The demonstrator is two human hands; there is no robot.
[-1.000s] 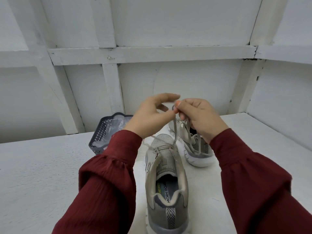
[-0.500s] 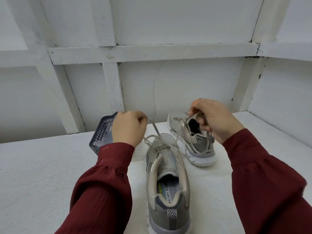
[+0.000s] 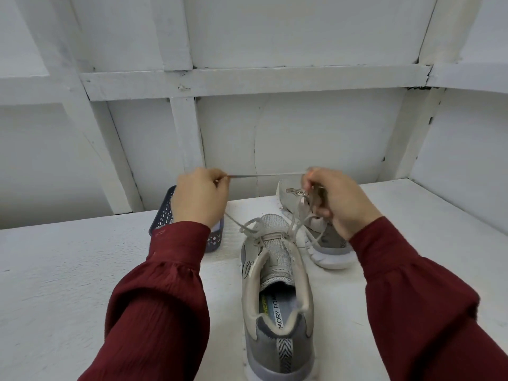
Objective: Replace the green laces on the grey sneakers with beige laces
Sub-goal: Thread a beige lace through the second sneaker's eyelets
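Both hands have lifted since half a second ago, and a length of beige lace (image 3: 269,175) now runs taut and nearly level between them, where it earlier slanted down towards the shoe; the left hand (image 3: 200,199) pinches one end with curled fingers, and the right hand (image 3: 338,202) has its fingers curled round the other end and round further strands that drop from it. These flat woven strands fall in a slack loop to the top eyelets of the near grey sneaker (image 3: 277,298), which stands at the middle of the white painted desk (image 3: 68,284), heel nearest, toe pointing away; its upper is mesh with a padded beige collar, a herringbone pull tab (image 3: 284,353) on the heel, and an insole that reads "MORY FOA". Just beyond on the right, partly behind the right hand, lies the far grey sneaker (image 3: 291,193), thick white sole showing; a dark perforated plastic basket (image 3: 165,213) sits to the left, behind the left hand; both sleeves are crinkled maroon cloth.
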